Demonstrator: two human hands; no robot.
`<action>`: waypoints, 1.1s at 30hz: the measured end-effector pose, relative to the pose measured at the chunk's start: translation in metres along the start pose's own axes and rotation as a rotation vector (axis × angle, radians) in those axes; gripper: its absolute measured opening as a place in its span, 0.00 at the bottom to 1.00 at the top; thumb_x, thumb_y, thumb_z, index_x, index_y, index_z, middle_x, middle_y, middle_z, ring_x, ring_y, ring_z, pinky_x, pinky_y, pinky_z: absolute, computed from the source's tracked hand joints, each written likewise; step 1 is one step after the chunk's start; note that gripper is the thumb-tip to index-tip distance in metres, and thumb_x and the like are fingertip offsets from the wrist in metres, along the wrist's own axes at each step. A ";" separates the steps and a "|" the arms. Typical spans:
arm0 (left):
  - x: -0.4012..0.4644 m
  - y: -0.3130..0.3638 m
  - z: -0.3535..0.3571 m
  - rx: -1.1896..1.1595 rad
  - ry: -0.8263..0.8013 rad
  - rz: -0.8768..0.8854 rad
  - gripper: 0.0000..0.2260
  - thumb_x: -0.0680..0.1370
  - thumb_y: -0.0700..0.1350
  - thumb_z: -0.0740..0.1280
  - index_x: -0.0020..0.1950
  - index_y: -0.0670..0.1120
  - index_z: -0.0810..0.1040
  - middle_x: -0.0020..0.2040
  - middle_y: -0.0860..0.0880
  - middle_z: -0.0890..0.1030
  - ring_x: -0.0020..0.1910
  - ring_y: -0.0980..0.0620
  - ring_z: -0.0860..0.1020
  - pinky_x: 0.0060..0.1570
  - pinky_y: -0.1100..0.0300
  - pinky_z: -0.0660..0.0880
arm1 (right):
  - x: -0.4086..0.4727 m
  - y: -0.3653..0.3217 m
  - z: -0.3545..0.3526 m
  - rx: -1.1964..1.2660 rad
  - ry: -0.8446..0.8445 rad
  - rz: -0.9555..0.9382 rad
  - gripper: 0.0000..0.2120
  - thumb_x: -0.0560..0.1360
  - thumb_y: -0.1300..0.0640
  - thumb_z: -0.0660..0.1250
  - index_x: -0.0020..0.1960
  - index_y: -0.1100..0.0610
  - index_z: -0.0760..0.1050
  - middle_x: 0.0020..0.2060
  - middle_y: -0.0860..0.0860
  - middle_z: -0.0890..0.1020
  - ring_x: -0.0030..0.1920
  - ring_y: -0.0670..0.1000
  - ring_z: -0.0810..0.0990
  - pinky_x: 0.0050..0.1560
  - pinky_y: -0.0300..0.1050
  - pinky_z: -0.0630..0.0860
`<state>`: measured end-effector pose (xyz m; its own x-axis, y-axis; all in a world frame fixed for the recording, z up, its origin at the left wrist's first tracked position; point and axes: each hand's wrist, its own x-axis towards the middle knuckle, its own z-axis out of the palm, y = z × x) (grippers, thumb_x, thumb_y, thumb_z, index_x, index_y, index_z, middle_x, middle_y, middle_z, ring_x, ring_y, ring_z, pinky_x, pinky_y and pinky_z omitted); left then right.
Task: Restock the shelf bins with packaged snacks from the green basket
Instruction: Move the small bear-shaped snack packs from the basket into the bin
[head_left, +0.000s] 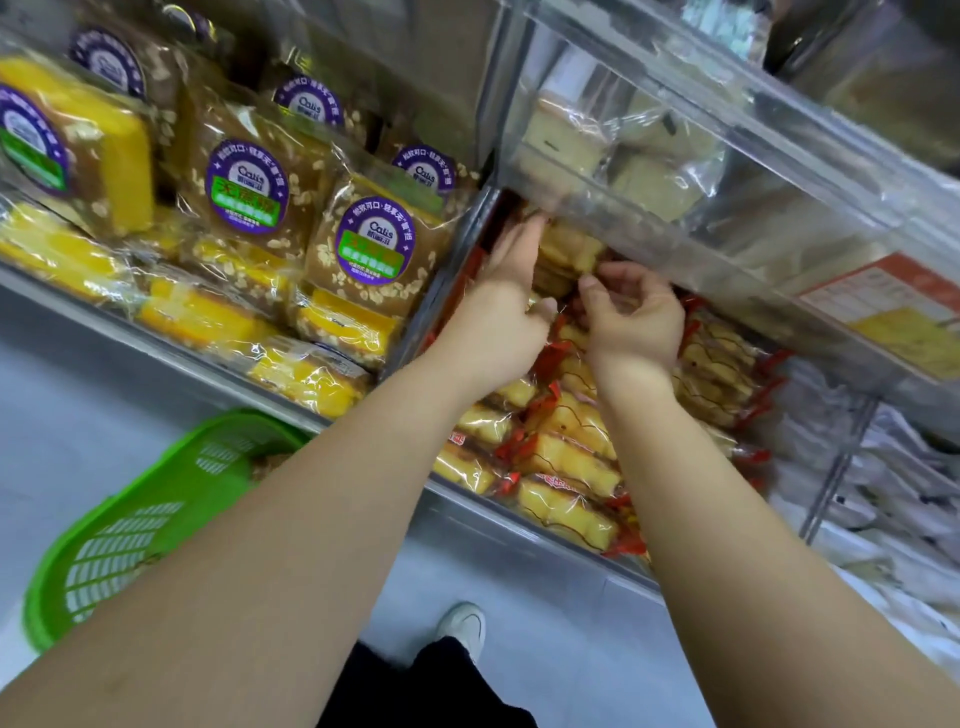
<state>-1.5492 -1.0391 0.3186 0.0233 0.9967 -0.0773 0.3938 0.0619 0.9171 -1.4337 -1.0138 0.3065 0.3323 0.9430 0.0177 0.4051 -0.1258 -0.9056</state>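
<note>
- Head view: both hands reach into the back of the middle shelf bin (519, 512), under the clear bin (701, 171) above it.
- Left hand (506, 306): fingers straight, pressed against a stack of red-edged snack packs (563, 254) at the rear; grip released, steadying rather than holding.
- Right hand (636, 317): fingers curled, thumb up by the same stack; whether the grip pinches a wrapper or holds nothing, cannot tell, as the fingertips face away.
- Middle bin: front rows of yellow packs (566, 457) lie packed close together; judged nearly full, rear stack being tidied.
- Green basket (130, 525): on the floor to the left, below the shelf, partly hidden by the left forearm. Something brownish shows at its rim; how much stock remains is unclear.
- Left bin, purple-label cakes (244, 187): looks stocked.
- Judgement: restock of this bin late-stage; basket possibly not emptied.
</note>
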 end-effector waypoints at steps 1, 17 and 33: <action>0.004 0.000 -0.001 -0.014 0.007 -0.007 0.32 0.78 0.36 0.61 0.77 0.50 0.50 0.77 0.49 0.53 0.74 0.52 0.54 0.61 0.72 0.52 | 0.001 -0.001 0.002 0.062 0.020 0.038 0.09 0.73 0.61 0.68 0.41 0.51 0.70 0.32 0.45 0.77 0.35 0.47 0.78 0.46 0.46 0.78; -0.185 -0.070 -0.066 -0.456 0.840 -0.221 0.13 0.73 0.36 0.66 0.46 0.55 0.79 0.44 0.59 0.83 0.46 0.61 0.79 0.48 0.70 0.73 | -0.150 -0.060 0.024 0.371 -0.668 -0.039 0.09 0.71 0.62 0.68 0.40 0.49 0.76 0.30 0.44 0.76 0.31 0.43 0.73 0.32 0.32 0.72; -0.347 -0.475 -0.010 -0.112 0.738 -0.994 0.12 0.74 0.35 0.66 0.58 0.41 0.75 0.52 0.42 0.79 0.48 0.45 0.76 0.52 0.56 0.71 | -0.249 0.323 0.306 -0.956 -1.562 -0.298 0.17 0.73 0.59 0.68 0.60 0.61 0.73 0.46 0.60 0.81 0.48 0.55 0.79 0.46 0.43 0.71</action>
<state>-1.7535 -1.4143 -0.0858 -0.7765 0.3039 -0.5520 -0.1364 0.7742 0.6181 -1.6464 -1.1945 -0.1204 -0.5964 0.2866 -0.7498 0.7635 0.4911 -0.4195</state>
